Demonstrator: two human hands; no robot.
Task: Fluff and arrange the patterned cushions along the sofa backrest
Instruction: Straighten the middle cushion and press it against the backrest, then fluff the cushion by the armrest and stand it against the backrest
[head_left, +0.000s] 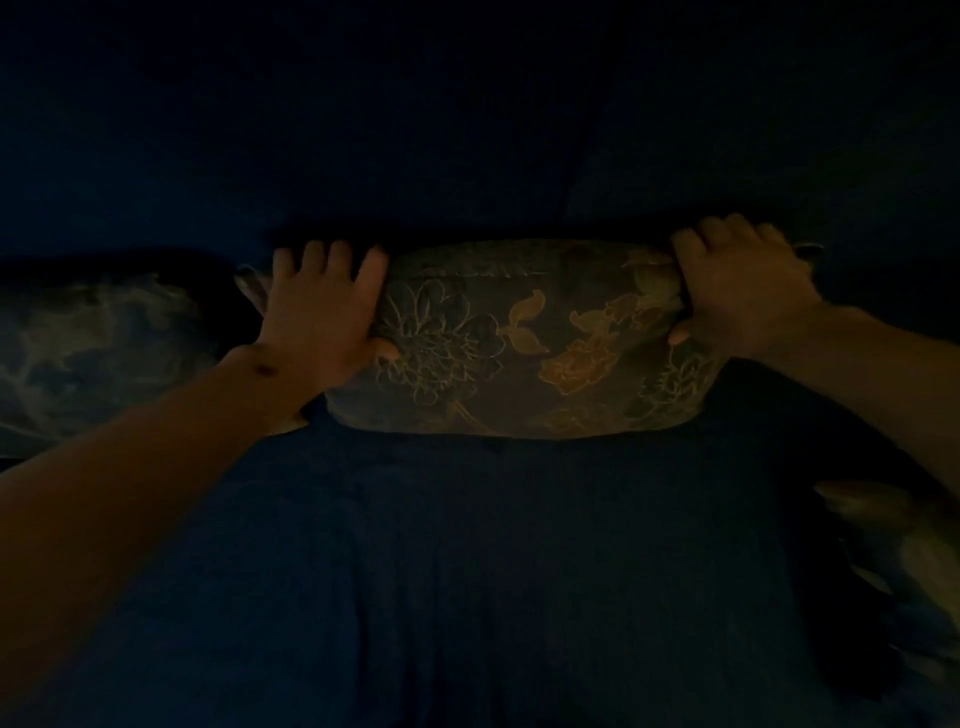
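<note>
The scene is very dark. A floral patterned cushion (524, 343) stands against the dark blue sofa backrest (467, 130) at the middle. My left hand (322, 317) grips its left end, fingers over the top edge and thumb on the front. My right hand (743, 286) squeezes its right end, bunching the fabric. A second patterned cushion (93, 343) leans at the far left, apart from the one I hold. Part of a third cushion (904, 561) lies at the lower right edge.
The dark blue sofa seat (467, 571) spreads in front of the cushion, between my forearms. The gap between the left cushion and the held one is in shadow.
</note>
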